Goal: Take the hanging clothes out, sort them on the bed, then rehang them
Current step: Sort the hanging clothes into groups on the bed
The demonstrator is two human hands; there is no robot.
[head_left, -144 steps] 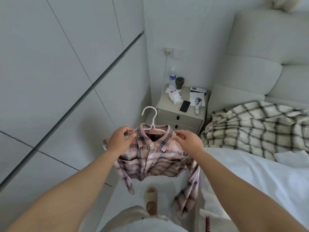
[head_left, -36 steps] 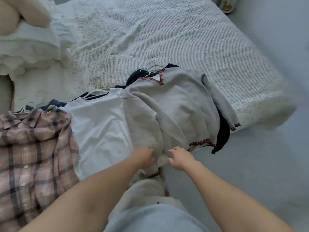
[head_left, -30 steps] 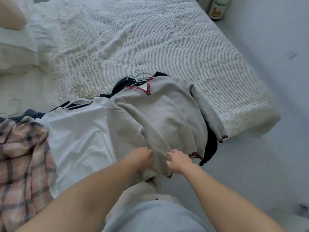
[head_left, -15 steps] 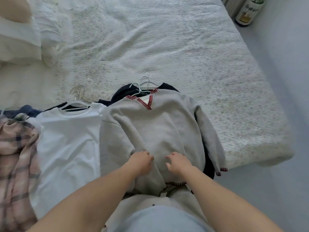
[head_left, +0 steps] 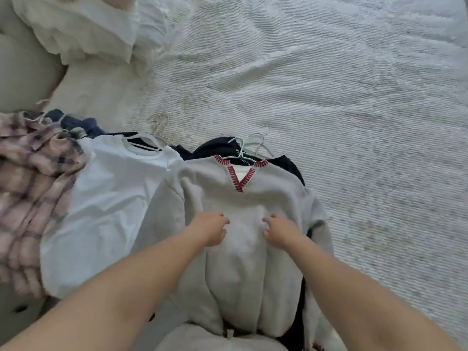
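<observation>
A grey sweater (head_left: 243, 198) with red stitching at its V-neck lies on the bed (head_left: 329, 84), still on a white hanger (head_left: 240, 148), over a dark garment (head_left: 217, 146). My left hand (head_left: 211, 229) and my right hand (head_left: 278, 231) sit side by side on its chest, fingers curled into the fabric. The lower part of the sweater hangs bunched over the bed edge. To its left lies a white T-shirt (head_left: 106, 198) on a hanger, then a pink plaid shirt (head_left: 30, 173) over a navy garment (head_left: 73, 122).
A crumpled white blanket (head_left: 83, 29) lies at the far left of the bed. Wire hanger hooks (head_left: 158, 122) stick out above the T-shirt. The ribbed white bedspread stretches bare to the right and beyond the clothes.
I have turned from the wardrobe side to the bed, and the plaid shirt now lies on it. In the last second both hands moved from the sweater's hem up to its chest.
</observation>
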